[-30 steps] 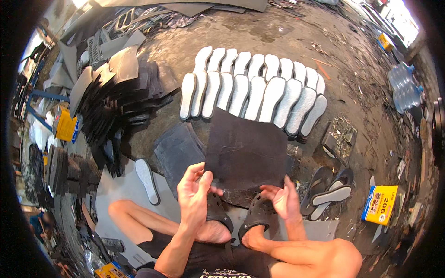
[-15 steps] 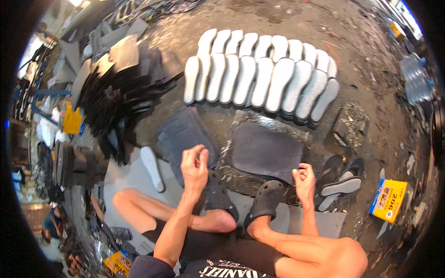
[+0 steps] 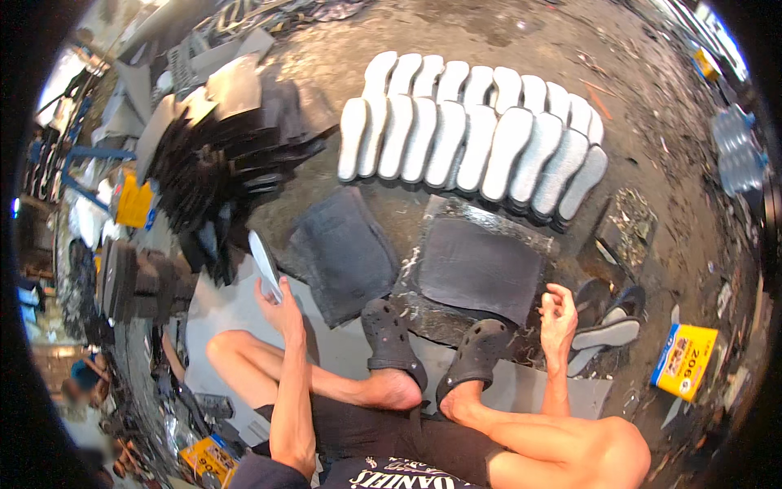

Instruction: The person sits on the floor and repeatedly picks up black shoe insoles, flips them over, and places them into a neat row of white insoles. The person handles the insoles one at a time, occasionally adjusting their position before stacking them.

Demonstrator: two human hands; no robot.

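Held in my left hand (image 3: 281,310) is a pale grey shoe sole (image 3: 261,254), tilted up on its edge between thumb and fingers. Beneath it lies a light grey sheet (image 3: 213,314). My right hand (image 3: 559,324) is loosely curled with thumb and fingers apart, beside a dark rectangular sheet (image 3: 481,265) but not touching it. That sheet rests on a worn block (image 3: 419,314) in front of my feet. To its left lies another dark sheet or stack of sheets (image 3: 344,257).
Rows of white-topped soles (image 3: 464,147) stand beyond the block. Black cut pieces (image 3: 220,167) are heaped at the left. On the right are sandals and a loose grey sole (image 3: 607,333), a yellow box (image 3: 684,361) and clear plastic bottles (image 3: 740,151).
My left hand has moved left from above the dark sheets and picked up the pale sole from the grey sheet. My right hand has shifted slightly right, away from the dark sheet's corner.
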